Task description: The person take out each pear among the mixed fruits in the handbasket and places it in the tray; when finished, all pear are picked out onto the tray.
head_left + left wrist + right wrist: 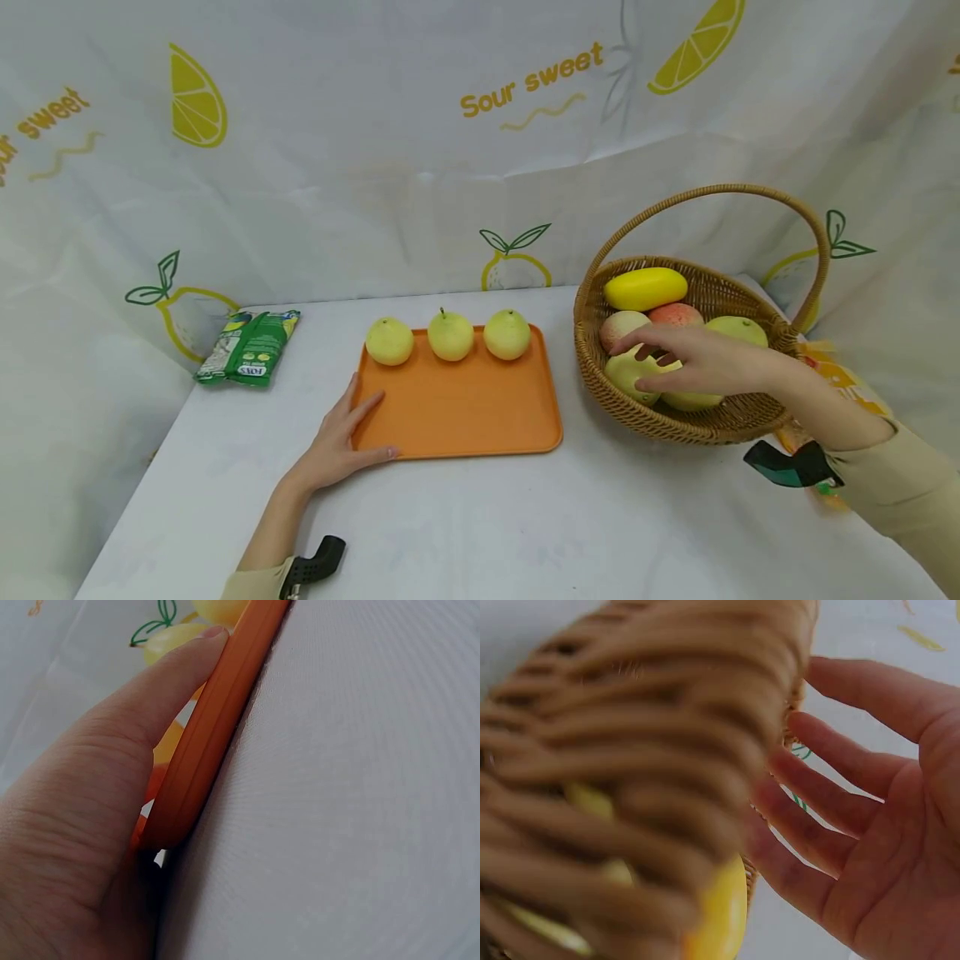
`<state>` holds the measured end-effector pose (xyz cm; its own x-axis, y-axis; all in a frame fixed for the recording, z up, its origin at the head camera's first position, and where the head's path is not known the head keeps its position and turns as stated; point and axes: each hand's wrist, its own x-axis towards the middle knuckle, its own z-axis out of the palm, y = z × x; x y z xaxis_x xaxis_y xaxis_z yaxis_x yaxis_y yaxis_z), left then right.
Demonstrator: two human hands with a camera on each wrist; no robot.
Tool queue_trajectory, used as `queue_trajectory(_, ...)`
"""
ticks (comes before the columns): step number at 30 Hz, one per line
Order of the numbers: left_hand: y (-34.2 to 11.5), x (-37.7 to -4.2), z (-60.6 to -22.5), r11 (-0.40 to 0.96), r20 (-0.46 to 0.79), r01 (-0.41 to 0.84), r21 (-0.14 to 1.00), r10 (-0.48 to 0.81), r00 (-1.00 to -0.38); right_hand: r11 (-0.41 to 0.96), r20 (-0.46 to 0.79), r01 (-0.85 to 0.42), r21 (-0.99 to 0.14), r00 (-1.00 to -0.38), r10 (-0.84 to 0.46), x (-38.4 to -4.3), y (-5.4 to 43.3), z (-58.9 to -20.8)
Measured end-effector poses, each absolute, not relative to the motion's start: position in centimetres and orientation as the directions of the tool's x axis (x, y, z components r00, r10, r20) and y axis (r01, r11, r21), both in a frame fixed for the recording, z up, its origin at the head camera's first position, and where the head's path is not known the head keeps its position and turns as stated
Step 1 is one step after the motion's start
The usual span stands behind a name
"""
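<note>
My left hand rests at the near left corner of an orange tray, fingers spread along its left edge. Its thumb lies straight on the tray's rim in the left wrist view. Along the far side of the tray sit three round yellow-green pears. My right hand reaches over a wicker basket, fingers loosely bent above a yellow-green pear inside it. No fruit shows in its grasp, and in the right wrist view its palm faces the basket's woven side.
The basket also holds a yellow oblong fruit, reddish peaches and more yellow-green fruit. Its tall handle arches overhead. A green snack packet lies at the far left. An orange packet is partly hidden behind the right forearm.
</note>
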<state>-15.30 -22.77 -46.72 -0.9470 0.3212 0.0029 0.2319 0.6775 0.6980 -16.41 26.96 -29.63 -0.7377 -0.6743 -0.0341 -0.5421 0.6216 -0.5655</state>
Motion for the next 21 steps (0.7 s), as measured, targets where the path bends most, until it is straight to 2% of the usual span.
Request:
queue_trajectory(9, -22.7, -15.2, -46.5, 0.663, 0.003, 0.226, 0.713, 0.320, -0.948, 0.712, -0.184, -0.552, -0.435, -0.719, -0.670, -17.7, 27.2, -29.5)
queue_trajectory(16, -22.7, -15.2, -46.4, 0.666, -0.019, 0.196, 0.720, 0.302, -0.953, 0.743, -0.292, -0.537, -0.400, -0.693, -0.659, -18.4, 27.3, -29.3)
queue_trajectory(21, -22.7, -15.2, -46.3, 0.668, -0.015, 0.202, 0.716, 0.303, -0.953, 0.789, -0.402, -0.469, -0.398, -0.683, -0.609, -18.8, 27.2, -28.6)
